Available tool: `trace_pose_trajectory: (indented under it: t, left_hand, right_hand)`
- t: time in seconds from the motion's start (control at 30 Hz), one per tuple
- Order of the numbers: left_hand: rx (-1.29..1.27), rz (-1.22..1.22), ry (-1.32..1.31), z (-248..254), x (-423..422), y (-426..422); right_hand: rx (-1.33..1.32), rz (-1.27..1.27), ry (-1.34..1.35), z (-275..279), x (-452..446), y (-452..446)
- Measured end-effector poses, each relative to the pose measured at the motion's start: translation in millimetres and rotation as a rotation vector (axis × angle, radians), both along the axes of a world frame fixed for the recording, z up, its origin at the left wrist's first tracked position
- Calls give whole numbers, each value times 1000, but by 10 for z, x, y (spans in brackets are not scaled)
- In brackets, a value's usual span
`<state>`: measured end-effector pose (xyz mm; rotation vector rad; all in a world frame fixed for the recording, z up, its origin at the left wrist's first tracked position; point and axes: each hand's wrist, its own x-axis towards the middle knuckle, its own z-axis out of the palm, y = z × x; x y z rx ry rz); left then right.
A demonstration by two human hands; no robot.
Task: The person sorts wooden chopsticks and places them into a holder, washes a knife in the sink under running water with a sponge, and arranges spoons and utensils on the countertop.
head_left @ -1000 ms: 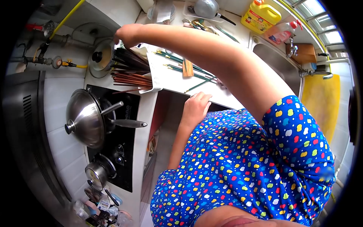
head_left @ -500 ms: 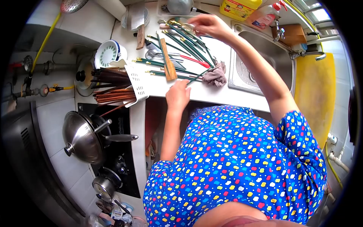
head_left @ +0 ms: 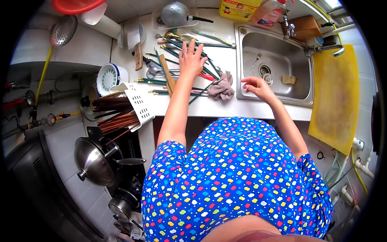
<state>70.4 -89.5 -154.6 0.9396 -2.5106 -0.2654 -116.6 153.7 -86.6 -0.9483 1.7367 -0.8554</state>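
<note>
My left hand lies with its fingers spread over a pile of dark green chopsticks with gold ends on the white counter. To the right, my right hand hovers by the sink's front left corner, fingers loosely curled and apart, nothing in them. A grey cloth is bunched between my two hands. Beneath my left forearm a flat wooden handle lies across the chopsticks. A ladle and a red-handled utensil are in the pile too.
At the left, a white basket holds brown chopsticks, beside an enamel bowl. A cleaver lies behind. The steel sink holds a fork and a sponge. A covered wok stands on the stove; a yellow board is at right.
My left hand has moved from the counter's front edge up onto the chopsticks. My right hand came back from the left, over the pile, to beside the sink. The view has shifted.
</note>
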Motion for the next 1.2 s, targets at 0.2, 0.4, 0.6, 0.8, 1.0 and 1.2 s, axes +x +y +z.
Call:
trace_pose_trajectory:
  t: [0.2,0.4,0.6,0.8,1.0,1.2]
  left_hand:
    - [153,143,-197,-205,1,179]
    - [200,108,-126,-156,151,585]
    - [206,539,157,-15,530,220]
    - [485,846,-70,-62,734,-421]
    - [168,856,0,-226,564,-389]
    - [189,782,202,-222,509,-355]
  right_hand:
    - [44,19,170,108,-102,306]
    - [47,-84,102,-27,-184,516]
    - [57,0,183,58,-27,362]
    - [63,79,200,109,135,159]
    - [43,164,225,119,212,100]
    - [18,146,231,74,104,63]
